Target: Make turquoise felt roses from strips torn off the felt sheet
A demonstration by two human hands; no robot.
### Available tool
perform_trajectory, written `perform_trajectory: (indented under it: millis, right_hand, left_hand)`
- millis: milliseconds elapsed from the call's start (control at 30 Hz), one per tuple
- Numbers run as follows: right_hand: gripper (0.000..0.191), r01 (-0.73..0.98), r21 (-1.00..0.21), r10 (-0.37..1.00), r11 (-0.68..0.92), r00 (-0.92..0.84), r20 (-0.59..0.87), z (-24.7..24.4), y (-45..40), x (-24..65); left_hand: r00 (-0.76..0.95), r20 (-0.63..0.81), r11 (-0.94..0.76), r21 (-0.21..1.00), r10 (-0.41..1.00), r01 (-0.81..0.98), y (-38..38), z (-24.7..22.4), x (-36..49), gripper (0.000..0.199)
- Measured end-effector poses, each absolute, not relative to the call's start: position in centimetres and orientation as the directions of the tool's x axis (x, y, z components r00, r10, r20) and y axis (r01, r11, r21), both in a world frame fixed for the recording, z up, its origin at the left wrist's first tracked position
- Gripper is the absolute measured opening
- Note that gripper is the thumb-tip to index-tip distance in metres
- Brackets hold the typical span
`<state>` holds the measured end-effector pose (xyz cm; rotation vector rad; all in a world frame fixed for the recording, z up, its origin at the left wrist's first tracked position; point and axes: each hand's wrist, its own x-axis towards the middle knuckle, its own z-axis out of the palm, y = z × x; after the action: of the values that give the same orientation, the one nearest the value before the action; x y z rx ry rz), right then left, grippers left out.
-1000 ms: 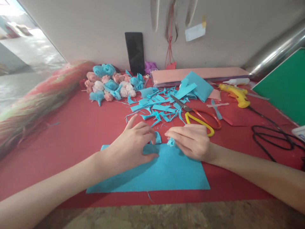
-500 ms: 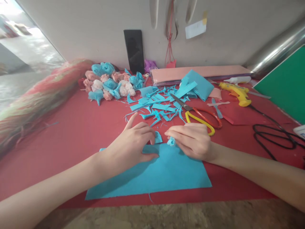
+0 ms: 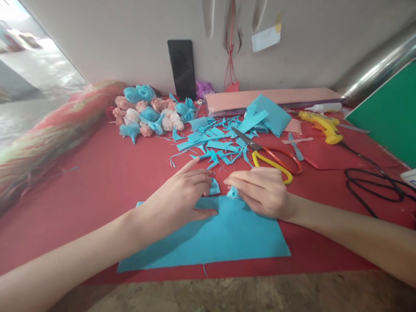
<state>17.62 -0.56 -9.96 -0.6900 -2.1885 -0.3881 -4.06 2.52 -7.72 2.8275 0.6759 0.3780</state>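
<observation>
Between the fingertips and thumb of my right hand is a small rolled blue paper rose. It is held above the far edge of a blue paper sheet. My left hand rests over the sheet's far left part, thumb apart from the fingers, gripping nothing. Its fingertips are at a small cut blue paper petal, partly covered; I cannot tell how many layers lie there. Past my right hand lie scissors with one yellow and one red handle.
Blue paper scraps are scattered beyond my hands. Finished paper roses are heaped at the back left, near an upright black phone. A yellow glue gun with a black cord lies right. A green board leans there.
My left fingers have lowered slightly and drawn closer together near the cut petal. The right hand still holds the small rose in nearly the same place.
</observation>
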Motion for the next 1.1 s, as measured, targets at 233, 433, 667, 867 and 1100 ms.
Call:
perform_trajectory:
  millis: [233, 433, 667, 867, 1100]
  right_hand:
    - [0.020, 0.580, 0.045, 0.343, 0.814, -0.541, 0.768, -10.04, -0.40, 17.80]
    - [0.019, 0.577, 0.038, 0.346, 0.816, -0.540, 0.767, -10.09, -0.41, 17.68]
    - [0.020, 0.575, 0.039, 0.342, 0.817, -0.538, 0.770, -9.98, -0.47, 17.73]
    - [0.020, 0.584, 0.033, 0.353, 0.811, -0.533, 0.769, -9.98, -0.43, 17.74]
    - [0.020, 0.578, 0.024, 0.353, 0.816, -0.531, 0.771, -9.92, -0.51, 17.83]
  left_hand:
    - [0.840, 0.133, -0.828, 0.303, 0.527, 0.472, 2.40, -7.96, -4.22, 0.021]
    - [0.820, 0.103, -0.801, 0.313, 0.562, 0.510, 2.09, -7.66, -4.12, 0.024]
    - [0.812, 0.101, -0.794, 0.309, 0.574, 0.523, 1.82, -7.36, -4.30, 0.024]
    - [0.835, 0.179, -0.840, 0.286, 0.520, 0.462, 2.29, -7.58, -4.54, 0.020]
    - [0.836, 0.182, -0.834, 0.328, 0.517, 0.445, 2.68, -7.65, -4.69, 0.017]
